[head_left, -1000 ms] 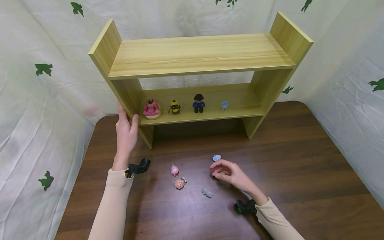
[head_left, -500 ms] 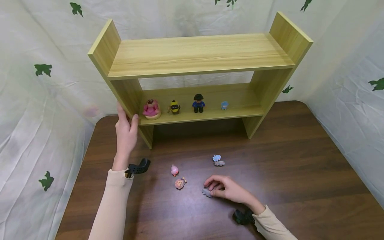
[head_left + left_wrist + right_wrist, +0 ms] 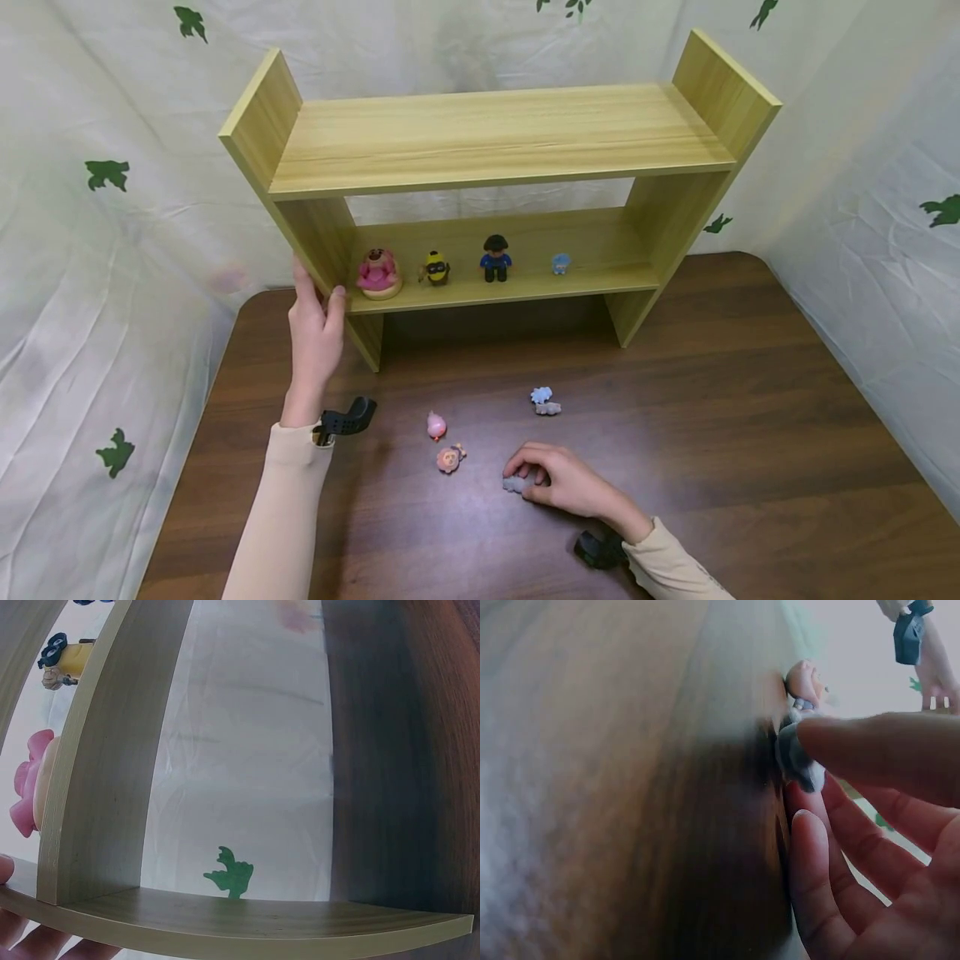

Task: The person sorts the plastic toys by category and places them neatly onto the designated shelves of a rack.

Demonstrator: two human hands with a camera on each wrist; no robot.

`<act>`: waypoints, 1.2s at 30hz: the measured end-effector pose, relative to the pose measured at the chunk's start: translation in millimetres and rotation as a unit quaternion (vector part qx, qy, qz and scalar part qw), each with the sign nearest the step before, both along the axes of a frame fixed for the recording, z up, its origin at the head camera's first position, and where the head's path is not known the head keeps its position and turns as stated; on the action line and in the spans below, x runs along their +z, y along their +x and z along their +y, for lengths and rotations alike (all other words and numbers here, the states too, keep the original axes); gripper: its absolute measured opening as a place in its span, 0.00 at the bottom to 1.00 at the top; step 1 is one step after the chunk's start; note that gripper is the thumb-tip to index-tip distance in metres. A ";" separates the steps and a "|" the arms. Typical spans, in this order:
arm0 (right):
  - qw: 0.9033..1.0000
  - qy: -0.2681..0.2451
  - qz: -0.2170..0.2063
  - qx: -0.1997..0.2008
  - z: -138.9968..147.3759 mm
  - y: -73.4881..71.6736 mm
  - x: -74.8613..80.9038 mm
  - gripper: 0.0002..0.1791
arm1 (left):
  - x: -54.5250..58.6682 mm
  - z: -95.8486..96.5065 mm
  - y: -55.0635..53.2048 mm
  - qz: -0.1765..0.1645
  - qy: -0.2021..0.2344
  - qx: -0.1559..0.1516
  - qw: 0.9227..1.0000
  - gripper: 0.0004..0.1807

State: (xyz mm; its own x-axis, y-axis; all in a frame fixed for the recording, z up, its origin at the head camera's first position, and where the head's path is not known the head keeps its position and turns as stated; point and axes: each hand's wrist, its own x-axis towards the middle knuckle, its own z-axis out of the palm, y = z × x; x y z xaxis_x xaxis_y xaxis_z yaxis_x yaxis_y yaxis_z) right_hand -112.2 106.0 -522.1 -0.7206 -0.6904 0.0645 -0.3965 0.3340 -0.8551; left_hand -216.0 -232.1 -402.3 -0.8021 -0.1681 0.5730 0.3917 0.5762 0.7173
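Observation:
My left hand (image 3: 315,333) grips the left side panel of a light wooden shelf (image 3: 502,133), thumb in front and fingers on the outer side; those fingers (image 3: 45,941) show at the corner of the left wrist view. Low over the table, my right hand (image 3: 566,482) pinches a small grey figurine (image 3: 514,483) between thumb and fingers. In the right wrist view that figurine lies right at the tabletop, partly covered by the thumb (image 3: 855,746). To its left lie a pink figurine (image 3: 437,426) and a peach lion-like figurine (image 3: 448,459).
On the middle shelf stand a pink bear figure (image 3: 378,273), a yellow goggled figure (image 3: 437,268), a dark-haired figure in blue (image 3: 496,258) and a small light-blue figure (image 3: 560,264). A pale-blue piece (image 3: 541,394) and another grey figurine (image 3: 548,409) lie on the brown table (image 3: 750,417).
My right hand moved from beside the pale-blue piece toward the front and took hold of the grey figurine. Another grey figurine now shows beside the pale-blue piece. My left hand stayed on the shelf.

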 end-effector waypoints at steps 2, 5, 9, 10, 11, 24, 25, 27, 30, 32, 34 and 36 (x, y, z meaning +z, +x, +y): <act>1.000 -0.001 0.000 -0.006 -0.5 -0.5 -0.9 0.17 | 0.4 0.3 0.1 0.000 0.000 0.000 1.000 0.35; 1.000 -0.004 -0.006 -0.013 -0.6 -0.7 -1.0 0.15 | 1.0 0.8 0.1 0.001 -0.001 0.000 1.000 0.35; 1.000 -0.016 -0.019 -0.017 0.4 -0.7 1.0 0.12 | 1.3 1.0 0.5 0.002 -0.001 0.000 1.000 0.35; 0.999 -0.021 -0.024 -0.018 0.7 -0.7 1.5 0.11 | 1.3 0.9 0.6 0.002 -0.001 0.001 1.000 0.35; 0.999 -0.027 -0.029 -0.020 1.2 -0.9 1.9 0.10 | 1.3 0.9 0.7 0.001 -0.002 0.001 1.000 0.35; 0.983 -0.143 -0.106 -0.051 13.2 -14.8 15.4 0.08 | 0.1 -0.6 0.6 0.001 0.000 -0.001 1.000 0.36; 0.982 -0.147 -0.106 -0.056 14.4 -16.3 17.8 0.09 | 0.0 -0.7 0.5 0.001 0.001 -0.001 1.000 0.36; 0.980 -0.154 -0.104 -0.067 16.4 -19.1 23.5 0.09 | -0.1 -0.8 0.5 0.001 0.001 -0.001 1.000 0.36; 0.978 -0.161 -0.096 -0.086 19.1 -23.6 31.9 0.11 | -0.2 -0.8 0.6 0.001 0.001 -0.002 1.000 0.36; 0.978 -0.163 -0.090 -0.096 21.1 -27.0 37.1 0.11 | -0.3 -0.7 0.6 0.000 0.001 -0.002 1.000 0.36; 0.976 -0.170 -0.086 -0.103 23.5 -30.9 41.3 0.12 | -0.3 -0.4 0.4 0.000 0.000 -0.003 1.000 0.36; 0.974 -0.181 -0.080 -0.110 25.7 -34.9 45.9 0.12 | -0.2 -0.2 0.1 0.000 -0.001 -0.002 1.000 0.36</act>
